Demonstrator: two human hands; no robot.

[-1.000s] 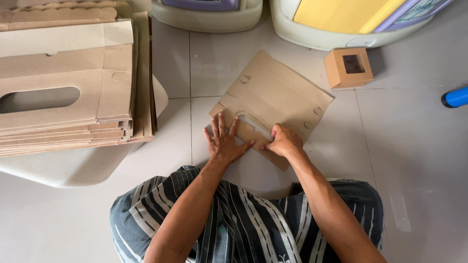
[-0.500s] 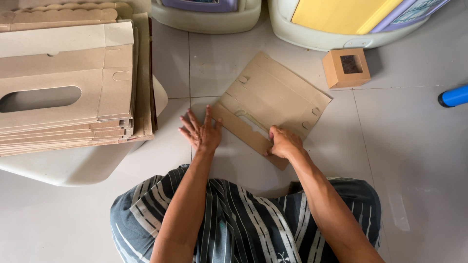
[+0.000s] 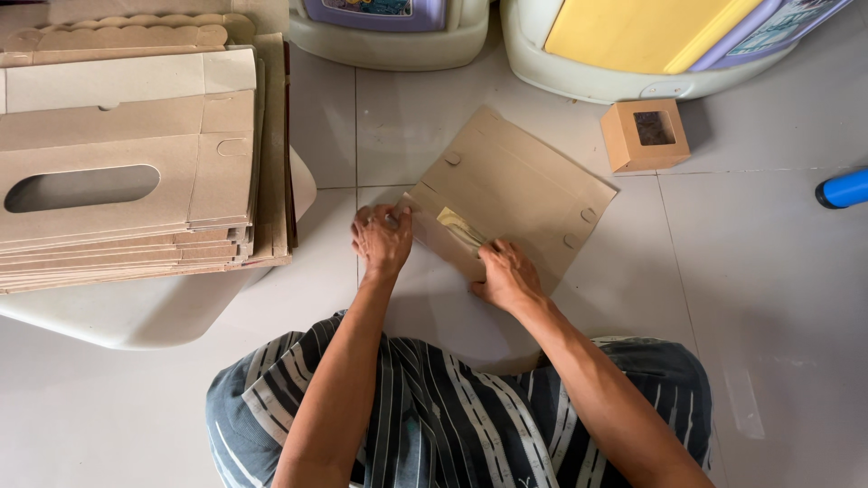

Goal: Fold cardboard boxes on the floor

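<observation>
Left hand [image 3: 382, 239] and right hand [image 3: 506, 276], fingers curled, gripping flat cardboard box blank [image 3: 511, 194] edges.

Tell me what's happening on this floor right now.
A person sitting on the tiled floor presses both hands on a flat brown cardboard box blank. The left hand grips its near-left corner; the right hand holds down the folded near edge. A stack of flat blanks lies left; a small assembled box sits beyond.
</observation>
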